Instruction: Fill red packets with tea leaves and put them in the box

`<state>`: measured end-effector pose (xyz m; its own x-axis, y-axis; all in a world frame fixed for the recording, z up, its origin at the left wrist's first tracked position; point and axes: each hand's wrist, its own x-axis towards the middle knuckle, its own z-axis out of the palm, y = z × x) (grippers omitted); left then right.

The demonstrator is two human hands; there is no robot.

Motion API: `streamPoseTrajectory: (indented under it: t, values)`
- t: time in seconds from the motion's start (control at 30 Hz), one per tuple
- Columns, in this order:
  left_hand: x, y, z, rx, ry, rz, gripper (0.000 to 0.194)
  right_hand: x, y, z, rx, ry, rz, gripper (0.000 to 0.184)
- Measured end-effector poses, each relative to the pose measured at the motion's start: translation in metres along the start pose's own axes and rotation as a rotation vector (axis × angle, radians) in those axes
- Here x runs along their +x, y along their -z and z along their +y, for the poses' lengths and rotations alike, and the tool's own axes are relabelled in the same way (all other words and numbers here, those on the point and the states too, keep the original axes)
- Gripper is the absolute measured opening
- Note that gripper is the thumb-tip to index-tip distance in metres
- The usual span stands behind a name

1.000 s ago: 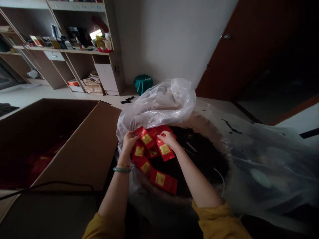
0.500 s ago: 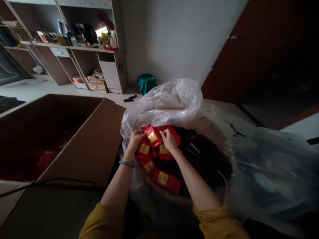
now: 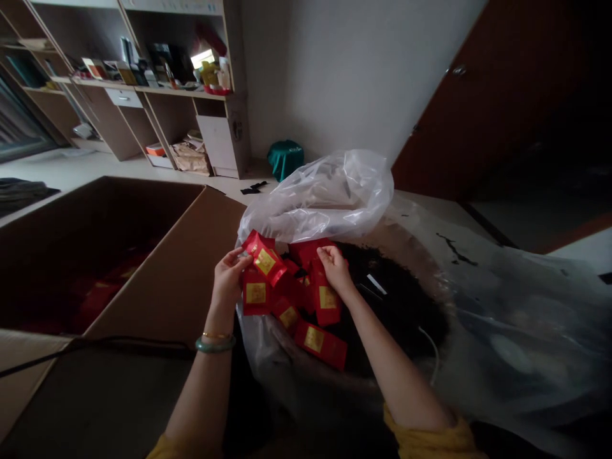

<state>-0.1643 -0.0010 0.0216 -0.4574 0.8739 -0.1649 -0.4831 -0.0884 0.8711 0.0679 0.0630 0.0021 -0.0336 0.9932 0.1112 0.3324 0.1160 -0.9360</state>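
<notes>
My left hand (image 3: 228,274) pinches a small red packet (image 3: 266,260) with a gold label by its edge, tilted over the heap's left side. Just below it another red packet (image 3: 256,293) lies close to my fingers; whether I hold that one too I cannot tell. My right hand (image 3: 335,268) has thumb and finger closed at the top of a red packet (image 3: 327,297) that hangs downward. More red packets, such as a flat one (image 3: 320,344) in front, lie on dark loose material (image 3: 401,299) in a round container lined with clear plastic (image 3: 325,220).
A large open cardboard box (image 3: 167,280) with red packets inside stands on the left. White strips (image 3: 377,284) lie on the dark material. Clear plastic sheeting (image 3: 526,331) spreads on the right. Behind are a green-covered bin (image 3: 285,159), shelves (image 3: 217,143) and a brown door (image 3: 482,115).
My hands have moved apart. The left has carried its packet leftward, away from the right hand, and the right now has a different packet hanging beneath its fingers. The view has shifted slightly.
</notes>
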Motion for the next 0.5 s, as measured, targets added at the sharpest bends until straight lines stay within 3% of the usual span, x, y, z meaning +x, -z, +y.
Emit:
streamPoseTrajectory:
  t: [0.1,0.27,0.33,0.5]
  values:
    - [-0.002,0.01,0.003,-0.021,-0.019,0.09,0.047,-0.017,-0.007,-0.01,-0.023,-0.012,-0.287,0.042]
    - [-0.008,0.03,0.013,-0.077,-0.119,0.2,0.046,-0.051,-0.033,-0.012,-0.176,0.123,-0.812,0.028]
    - [-0.011,0.035,0.017,-0.068,-0.133,0.195,0.046,-0.052,-0.041,-0.005,-0.26,0.141,-0.833,0.024]
    - [-0.016,0.04,0.018,-0.038,-0.105,0.185,0.044,-0.022,-0.037,0.01,-0.418,0.053,-0.51,0.051]
